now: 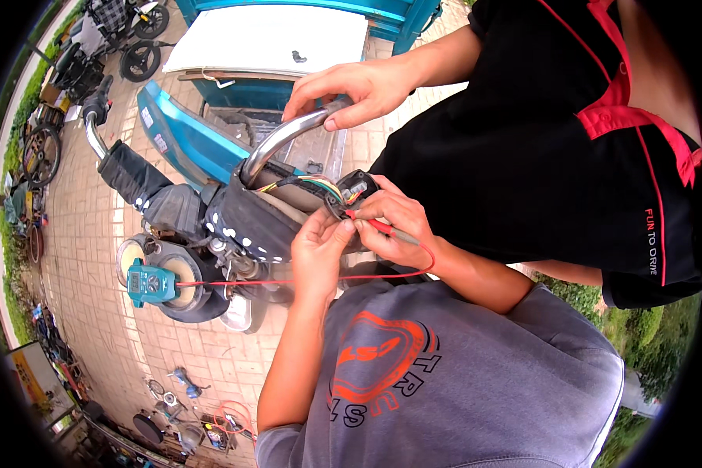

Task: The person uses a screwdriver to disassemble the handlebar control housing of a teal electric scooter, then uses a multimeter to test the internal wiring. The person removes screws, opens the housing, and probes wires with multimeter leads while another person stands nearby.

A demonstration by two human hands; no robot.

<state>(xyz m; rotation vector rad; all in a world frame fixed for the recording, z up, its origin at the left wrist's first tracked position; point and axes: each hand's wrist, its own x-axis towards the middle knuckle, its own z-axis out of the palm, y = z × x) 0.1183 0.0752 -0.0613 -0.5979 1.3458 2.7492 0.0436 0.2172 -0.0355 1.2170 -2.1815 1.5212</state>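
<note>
My right hand [398, 226] grips a red and grey test probe [381, 227], its tip at a small dark part near a black switch housing [356, 187]. My left hand [318, 240] is closed, fingertips pinching at the same spot; what exactly they hold is partly hidden. A bundle of coloured wires [313, 181] runs there along the chrome handlebar [277, 144]. From the probe a thin red lead [304, 281] stretches left to a teal meter [151, 284] lying on the vehicle's round front lamp. A co-worker's hand [366, 86] rests on the bar's end.
A dark handlebar cover with white dots [246, 226] wraps the bar's base. Behind it are a blue body panel [183, 132] and a white-topped seat box [273, 35]. Loose parts and tools [183, 425] lie on the paving. Parked bikes [43, 152] line the left edge.
</note>
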